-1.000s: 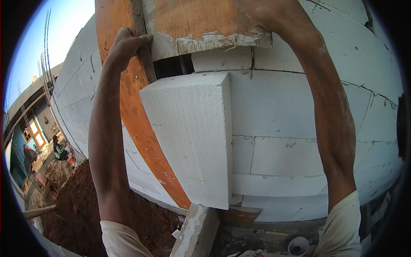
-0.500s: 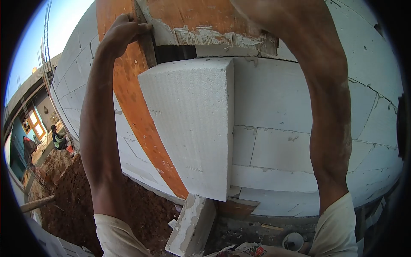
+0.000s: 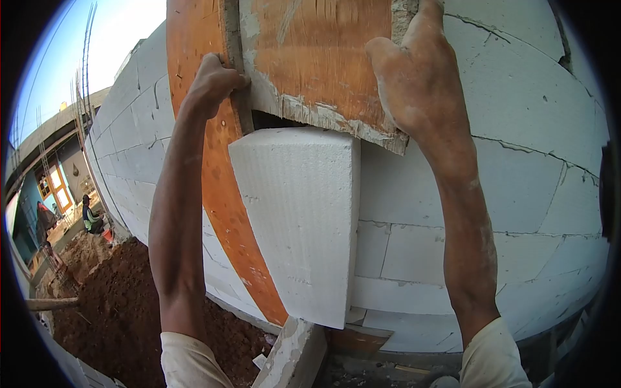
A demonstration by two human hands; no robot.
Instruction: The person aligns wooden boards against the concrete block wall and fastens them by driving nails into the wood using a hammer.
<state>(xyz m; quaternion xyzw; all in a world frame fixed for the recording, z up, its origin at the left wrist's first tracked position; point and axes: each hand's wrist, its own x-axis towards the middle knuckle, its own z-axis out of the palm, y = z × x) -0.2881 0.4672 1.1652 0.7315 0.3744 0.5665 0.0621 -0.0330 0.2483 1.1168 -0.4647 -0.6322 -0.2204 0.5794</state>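
Observation:
My left hand (image 3: pixel 217 87) is closed on the edge of a long orange plywood board (image 3: pixel 223 187), where a thin wooden batten runs along it. At the upper right, my right hand (image 3: pixel 417 84) grips the right edge of a plywood panel (image 3: pixel 323 58), its thumb near the panel's face. The panel's lower edge is ragged, crusted with pale mortar, and slants down to the right. Just below it a white lightweight block (image 3: pixel 297 220) stands on end, partly overlapping the long board. A dark gap shows between panel and block at the left.
Behind stands a wall of white blocks (image 3: pixel 517 187). A mortar-smeared block or beam (image 3: pixel 291 355) is under the upright block. Brown soil (image 3: pixel 116 304) lies at lower left, with a wooden handle (image 3: pixel 52 304). Another person (image 3: pixel 90 213) sits farther off, near a house.
The view has tilted upward, bringing my right hand into full view. The panel's lower right corner has dropped relative to the upright block, so its edge slants more. My left hand keeps its hold.

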